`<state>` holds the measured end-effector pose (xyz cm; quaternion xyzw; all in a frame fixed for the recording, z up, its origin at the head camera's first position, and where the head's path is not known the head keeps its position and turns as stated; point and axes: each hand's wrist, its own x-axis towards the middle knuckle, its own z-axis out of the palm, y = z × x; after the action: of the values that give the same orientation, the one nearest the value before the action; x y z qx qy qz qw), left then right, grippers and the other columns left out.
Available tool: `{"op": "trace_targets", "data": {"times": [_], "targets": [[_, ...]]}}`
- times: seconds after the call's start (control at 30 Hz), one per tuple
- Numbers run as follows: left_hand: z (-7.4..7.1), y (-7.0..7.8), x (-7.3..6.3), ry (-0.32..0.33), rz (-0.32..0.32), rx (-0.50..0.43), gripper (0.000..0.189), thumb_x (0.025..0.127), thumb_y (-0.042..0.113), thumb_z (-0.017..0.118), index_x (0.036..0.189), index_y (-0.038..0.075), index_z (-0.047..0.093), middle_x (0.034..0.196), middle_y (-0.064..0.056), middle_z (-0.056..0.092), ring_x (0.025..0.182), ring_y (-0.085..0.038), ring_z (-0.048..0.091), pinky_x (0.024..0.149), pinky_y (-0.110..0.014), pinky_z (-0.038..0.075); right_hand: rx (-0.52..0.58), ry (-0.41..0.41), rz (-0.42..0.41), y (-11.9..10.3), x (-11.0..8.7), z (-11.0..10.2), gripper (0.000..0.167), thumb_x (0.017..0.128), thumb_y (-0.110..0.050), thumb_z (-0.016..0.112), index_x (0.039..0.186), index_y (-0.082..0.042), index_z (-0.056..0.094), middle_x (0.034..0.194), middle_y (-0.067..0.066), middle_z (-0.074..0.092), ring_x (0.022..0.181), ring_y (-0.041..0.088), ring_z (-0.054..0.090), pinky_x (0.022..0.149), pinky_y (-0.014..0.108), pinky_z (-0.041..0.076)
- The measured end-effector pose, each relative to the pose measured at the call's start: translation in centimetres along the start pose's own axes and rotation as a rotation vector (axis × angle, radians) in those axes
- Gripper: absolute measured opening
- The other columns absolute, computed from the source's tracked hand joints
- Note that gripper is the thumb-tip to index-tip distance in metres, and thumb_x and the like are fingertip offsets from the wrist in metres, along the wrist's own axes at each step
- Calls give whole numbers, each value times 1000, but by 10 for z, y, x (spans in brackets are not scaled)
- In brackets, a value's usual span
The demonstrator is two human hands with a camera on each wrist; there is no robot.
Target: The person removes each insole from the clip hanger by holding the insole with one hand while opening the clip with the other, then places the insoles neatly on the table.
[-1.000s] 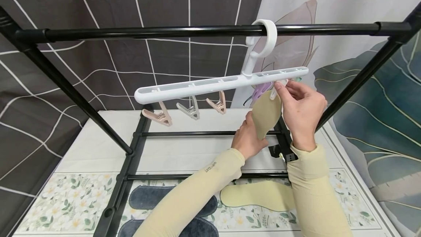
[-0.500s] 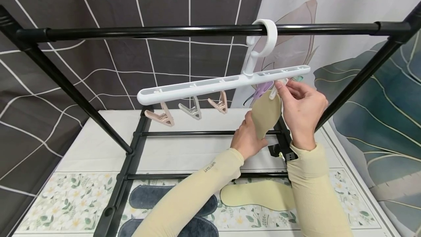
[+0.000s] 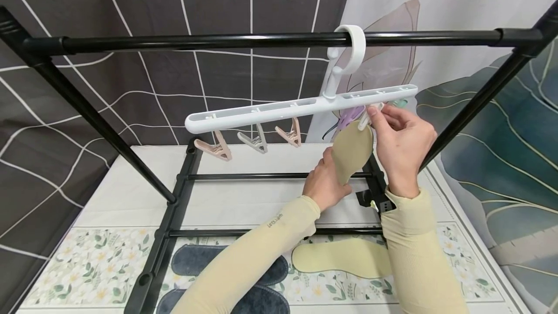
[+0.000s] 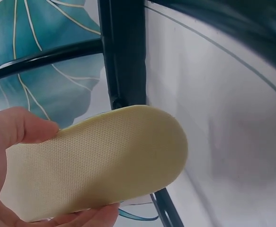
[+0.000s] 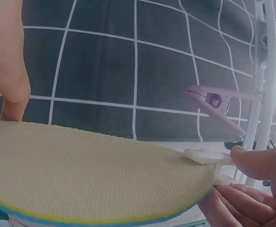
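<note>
A pale yellow insole (image 3: 352,151) hangs upright below the right half of a white hanger (image 3: 301,106). My left hand (image 3: 324,183) grips it lower down, thumb on one edge and fingers on the other in the left wrist view. With thumb and fingers, my right hand (image 3: 403,147) pinches a white clothespin (image 5: 206,156) at the insole's upper end. The clothespin's jaws straddle that end in the right wrist view. Beside it hangs a purple clothespin (image 5: 218,106). Left along the hanger are a pink clothespin (image 3: 215,148), a grey clothespin (image 3: 254,142) and another pink one.
The hanger hooks over the black top bar (image 3: 209,42) of a drying rack. Under the rack, a second yellow insole (image 3: 340,257) and dark blue insoles (image 3: 200,259) lie on a flowered white tabletop (image 3: 91,265). A dark grid-patterned curtain (image 3: 152,8) hangs behind.
The hanger has swung slightly to the right, its right end a little higher. My left hand has shifted slightly left. Both hands keep their hold.
</note>
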<state>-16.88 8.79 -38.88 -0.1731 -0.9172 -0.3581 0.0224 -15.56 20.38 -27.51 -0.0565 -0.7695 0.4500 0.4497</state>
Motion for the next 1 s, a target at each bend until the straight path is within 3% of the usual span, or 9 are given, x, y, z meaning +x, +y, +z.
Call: {"op": "trace_targets", "data": {"times": [0.6, 1.0], "targets": [[-10, -10, -4, -47, 19, 21, 98, 73, 22, 85, 150, 5, 28, 116, -14, 65, 91, -24, 67, 78, -35, 56, -17, 2, 14, -1, 2, -1, 28, 88, -27, 79, 102, -3, 80, 94, 12, 76, 72, -16, 62, 69, 10, 52], [-21, -14, -7, -84, 30, 49, 101, 70, 22, 88, 152, 10, 29, 116, -12, 65, 94, -24, 67, 78, -36, 56, -19, -1, 10, -2, 2, -3, 29, 89, -28, 78, 103, -3, 80, 95, 13, 76, 75, -14, 64, 73, 13, 55]]}}
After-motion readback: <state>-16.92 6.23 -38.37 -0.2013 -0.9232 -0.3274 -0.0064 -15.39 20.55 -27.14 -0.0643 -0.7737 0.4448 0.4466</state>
